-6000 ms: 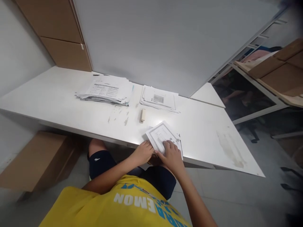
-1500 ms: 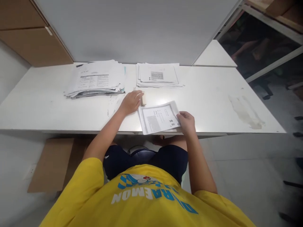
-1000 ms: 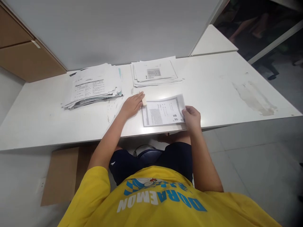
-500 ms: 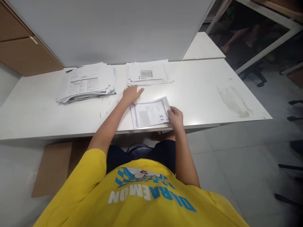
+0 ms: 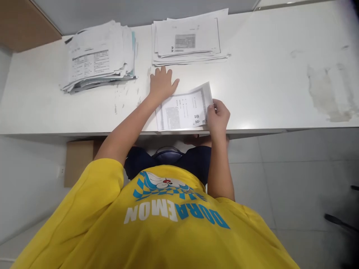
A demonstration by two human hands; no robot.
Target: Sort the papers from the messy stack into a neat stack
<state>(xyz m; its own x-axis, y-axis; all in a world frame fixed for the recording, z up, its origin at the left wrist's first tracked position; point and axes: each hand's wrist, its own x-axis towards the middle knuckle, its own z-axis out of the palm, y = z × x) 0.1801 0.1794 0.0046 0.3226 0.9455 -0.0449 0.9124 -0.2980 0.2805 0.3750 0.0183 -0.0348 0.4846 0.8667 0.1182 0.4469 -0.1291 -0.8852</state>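
Note:
A printed sheet of paper (image 5: 186,108) with a grey border lies near the front edge of the white table (image 5: 258,74). My right hand (image 5: 218,116) pinches its right end between thumb and fingers, and that end is lifted a little. At the sheet's far left corner rests my left hand (image 5: 162,84), fingers spread and palm down. Just beyond those fingertips is a stack of printed papers (image 5: 185,39). A thicker, uneven stack of papers (image 5: 97,56) sits to the left of it.
A grey panel (image 5: 140,11) stands behind the table, with a brown cardboard surface (image 5: 30,22) at the far left. Under the table is a cardboard box (image 5: 77,160). Worn stains (image 5: 328,93) mark the table's right side.
The camera view has tilted down and moved closer, so the table looks larger. My left hand's fingers are more spread; my right hand still holds the sheet's right end.

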